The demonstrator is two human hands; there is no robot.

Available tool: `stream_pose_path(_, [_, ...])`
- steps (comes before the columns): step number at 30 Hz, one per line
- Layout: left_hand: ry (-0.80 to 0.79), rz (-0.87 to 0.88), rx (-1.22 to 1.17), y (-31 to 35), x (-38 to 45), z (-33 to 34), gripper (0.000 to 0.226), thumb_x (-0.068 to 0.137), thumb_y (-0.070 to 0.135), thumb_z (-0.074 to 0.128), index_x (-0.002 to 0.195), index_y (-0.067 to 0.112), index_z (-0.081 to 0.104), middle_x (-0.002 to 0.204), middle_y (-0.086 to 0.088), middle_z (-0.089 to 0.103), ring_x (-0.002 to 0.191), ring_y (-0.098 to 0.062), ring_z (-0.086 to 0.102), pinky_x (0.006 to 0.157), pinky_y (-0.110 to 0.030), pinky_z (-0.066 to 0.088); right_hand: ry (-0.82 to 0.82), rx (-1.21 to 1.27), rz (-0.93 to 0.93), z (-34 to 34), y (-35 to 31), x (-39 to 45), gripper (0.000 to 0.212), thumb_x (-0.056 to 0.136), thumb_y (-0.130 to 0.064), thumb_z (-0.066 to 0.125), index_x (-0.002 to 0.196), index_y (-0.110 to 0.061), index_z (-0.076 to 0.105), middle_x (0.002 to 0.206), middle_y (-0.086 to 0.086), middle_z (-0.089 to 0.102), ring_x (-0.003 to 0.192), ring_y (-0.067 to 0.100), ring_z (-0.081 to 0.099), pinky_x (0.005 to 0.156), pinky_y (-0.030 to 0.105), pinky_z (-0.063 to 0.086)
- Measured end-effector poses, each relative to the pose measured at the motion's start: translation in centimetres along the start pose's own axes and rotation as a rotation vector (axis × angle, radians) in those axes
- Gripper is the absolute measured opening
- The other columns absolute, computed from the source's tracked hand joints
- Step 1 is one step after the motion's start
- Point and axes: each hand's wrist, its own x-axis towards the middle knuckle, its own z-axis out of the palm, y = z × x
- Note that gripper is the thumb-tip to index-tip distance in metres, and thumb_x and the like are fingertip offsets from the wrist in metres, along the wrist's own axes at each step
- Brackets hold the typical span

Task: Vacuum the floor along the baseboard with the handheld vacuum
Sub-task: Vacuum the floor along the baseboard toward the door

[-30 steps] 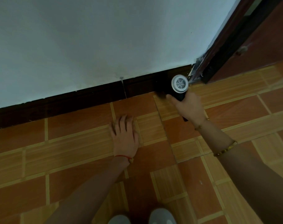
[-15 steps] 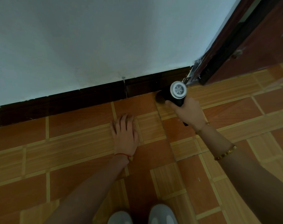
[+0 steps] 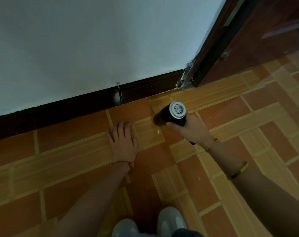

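While my right hand (image 3: 194, 129) is clenched around the handle of the handheld vacuum (image 3: 171, 114), its black barrel points down and to the left, away from my grip, with the silver vented end cap turned up toward me. The nozzle end is dark and I cannot tell whether it touches the floor (image 3: 68, 161). The vacuum sits out over the orange tiles, a short way in front of the dark baseboard (image 3: 94, 101), which runs beyond my grip along the foot of the pale wall (image 3: 94, 40). To the left of the vacuum, just beside its nozzle end, my left hand (image 3: 124, 139) lies flat on the floor, released and holding nothing, fingers together and pointing toward the baseboard. Beyond and to the right of my grip stands the dark door frame (image 3: 212, 53). Below both arms, the toes of my pale shoes (image 3: 171, 221) show.
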Motion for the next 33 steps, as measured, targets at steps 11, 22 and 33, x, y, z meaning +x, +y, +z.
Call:
stream_pose_path(11, [-0.019, 0.039, -0.047, 1.7, 0.1, -0.1, 0.047, 0.092, 0.022, 0.045, 0.137, 0.014, 0.049, 0.143, -0.011, 0.046, 0.136, -0.03, 0.033, 0.114, -0.065, 0.021, 0.204, -0.082, 0.165, -1.9, 1.6, 1.1, 0.059, 0.084, -0.054, 0.064, 0.125, -0.013, 0.053, 0.09, 0.006, 0.071, 0.077, 0.027, 0.071, 0.069, 0.04, 0.061])
stream_pose_path(22, [-0.03, 0.056, -0.041, 6.0, 1.1, 2.1, 0.05, 0.093, 0.029, 0.034, 0.139, 0.014, 0.047, 0.144, -0.01, 0.045, 0.136, -0.031, 0.035, 0.115, -0.064, 0.021, 0.306, -0.089, 0.099, -3.9, 5.1, 5.5, 0.052, 0.085, -0.055, 0.063, 0.111, -0.01, 0.062, 0.091, 0.009, 0.069, 0.088, 0.029, 0.066, 0.067, 0.034, 0.05])
stream_pose_path(33, [-0.018, 0.014, 0.037, 6.8, 1.1, 2.9, 0.049, 0.093, 0.029, 0.04, 0.139, 0.014, 0.047, 0.144, -0.011, 0.045, 0.138, -0.032, 0.035, 0.116, -0.061, 0.019, 0.312, -0.057, -0.005, -6.5, 7.8, 10.0, 0.062, 0.085, -0.054, 0.065, 0.126, -0.008, 0.056, 0.11, 0.013, 0.07, 0.103, 0.033, 0.065, 0.075, 0.033, 0.05])
